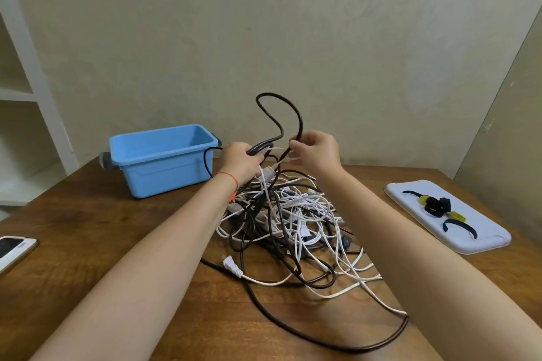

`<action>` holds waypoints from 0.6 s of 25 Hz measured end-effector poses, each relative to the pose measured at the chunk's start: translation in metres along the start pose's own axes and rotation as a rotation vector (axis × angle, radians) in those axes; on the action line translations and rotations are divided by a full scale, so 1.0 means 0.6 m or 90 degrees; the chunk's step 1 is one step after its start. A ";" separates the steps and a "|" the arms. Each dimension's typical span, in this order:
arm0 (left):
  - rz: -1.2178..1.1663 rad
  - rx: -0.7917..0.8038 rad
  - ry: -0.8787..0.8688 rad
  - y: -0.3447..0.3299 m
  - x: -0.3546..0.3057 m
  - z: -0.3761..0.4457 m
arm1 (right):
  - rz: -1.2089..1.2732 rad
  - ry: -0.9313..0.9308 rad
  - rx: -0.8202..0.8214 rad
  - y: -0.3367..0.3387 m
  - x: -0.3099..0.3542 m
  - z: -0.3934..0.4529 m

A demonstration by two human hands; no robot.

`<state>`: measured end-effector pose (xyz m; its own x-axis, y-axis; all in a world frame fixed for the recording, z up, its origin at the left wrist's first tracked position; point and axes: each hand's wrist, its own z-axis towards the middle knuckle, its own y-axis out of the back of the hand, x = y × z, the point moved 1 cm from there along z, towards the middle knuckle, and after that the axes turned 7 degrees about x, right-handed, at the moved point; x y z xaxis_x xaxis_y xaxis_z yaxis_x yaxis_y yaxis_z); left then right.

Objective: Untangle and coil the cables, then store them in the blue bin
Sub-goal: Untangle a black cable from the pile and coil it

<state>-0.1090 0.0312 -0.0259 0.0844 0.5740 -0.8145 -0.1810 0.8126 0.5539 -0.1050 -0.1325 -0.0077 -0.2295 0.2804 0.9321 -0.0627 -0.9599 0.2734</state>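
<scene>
Both bare forearms reach forward over the table, hands raised side by side. The left hand (242, 160), an orange thread around its wrist, curls its fingers around a black cable (278, 114). The right hand (315, 151) pinches the same cable between thumb and fingertips, knuckles facing up.

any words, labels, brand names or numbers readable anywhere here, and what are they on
None can be read.
Blue bin: plain walls, no label showing.
Phone: screen shows only glare, no legible text.
White tray: no print visible; the ties on it bear no readable marks.
White plug and the cable pile: any moulded markings are too small to read.
Wall: a faint ornamental pattern, no lettering.
</scene>
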 end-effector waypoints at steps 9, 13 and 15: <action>-0.312 -0.044 0.233 0.025 0.074 0.030 | 0.390 -0.174 -0.200 0.184 0.050 0.044; -0.464 0.047 0.104 0.007 -0.028 0.009 | 0.372 -0.282 0.032 0.133 0.029 0.028; -0.446 0.133 0.023 0.009 -0.063 -0.012 | 0.458 -0.284 0.033 0.120 0.025 0.028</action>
<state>-0.1204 0.0132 0.0063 0.0789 -0.0875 -0.9930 0.0952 0.9923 -0.0799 -0.0964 -0.1972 0.0302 0.2088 -0.4128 0.8866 -0.0017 -0.9067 -0.4217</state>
